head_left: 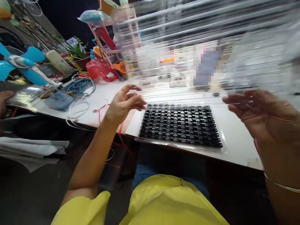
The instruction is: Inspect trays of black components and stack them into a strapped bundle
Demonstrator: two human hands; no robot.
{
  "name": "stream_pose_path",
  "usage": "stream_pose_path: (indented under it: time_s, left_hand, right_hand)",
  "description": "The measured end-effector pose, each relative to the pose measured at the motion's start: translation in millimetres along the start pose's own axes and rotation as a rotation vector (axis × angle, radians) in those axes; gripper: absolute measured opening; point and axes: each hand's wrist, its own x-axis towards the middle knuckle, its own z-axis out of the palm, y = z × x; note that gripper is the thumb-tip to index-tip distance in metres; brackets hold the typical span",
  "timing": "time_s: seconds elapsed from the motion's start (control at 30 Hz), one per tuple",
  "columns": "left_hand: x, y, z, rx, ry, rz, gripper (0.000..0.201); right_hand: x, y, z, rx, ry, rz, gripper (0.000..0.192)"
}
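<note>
A clear ridged plastic tray is held up in front of me, tilted, above the white table. My left hand pinches its lower left edge between thumb and fingers. On the other side, my right hand is closed on its lower right edge. Below and between my hands, several rows of small black parts lie in a second clear tray at the table's front edge. Because of blur, the exact finger contacts are hard to make out.
To the left stand a blue-bladed fan, coiled cables and a red plastic bag. A pink rack rises behind. Red string trails over the table edge. At far left another person's hand shows.
</note>
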Motion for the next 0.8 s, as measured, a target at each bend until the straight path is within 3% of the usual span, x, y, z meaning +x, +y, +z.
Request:
stream_pose_path:
  time_s: [0.1, 0.17, 0.3, 0.4, 0.5, 0.63, 0.8]
  left_hand:
    - [-10, -5, -24.9, 0.017, 0.085, -0.04, 0.028]
    - [-15, -13, -33.5, 0.042, 0.112, -0.079, 0.032]
    - [-26, -36, -38.0, 0.092, 0.111, -0.218, 0.044]
    - [-37, -55, -34.9, 0.207, 0.074, -0.324, 0.049]
    - [-48, -71, -29.1, 0.408, 0.056, -0.34, 0.054]
    - [-57, -84, -21.9, 0.704, 0.056, -0.272, 0.055]
    - [-63, -92, -22.0, 0.87, -0.008, -0.286, 0.072]
  right_hand:
    - [3, -6, -24, -0.098, -0.017, 0.105, 0.007]
    - [1, -6, -30, -0.147, -0.084, 0.18, 0.022]
    - [-6, 5, -33, -0.196, -0.154, 0.309, 0.057]
    - [-16, 19, -40, -0.329, -0.146, 0.343, 0.068]
    - [-27, 33, -47, -0.538, -0.162, 0.336, 0.067]
    - [-40, 43, -50, -0.934, -0.192, 0.183, 0.054]
    - [-49, 46, -59, -1.291, -0.218, 0.088, 0.046]
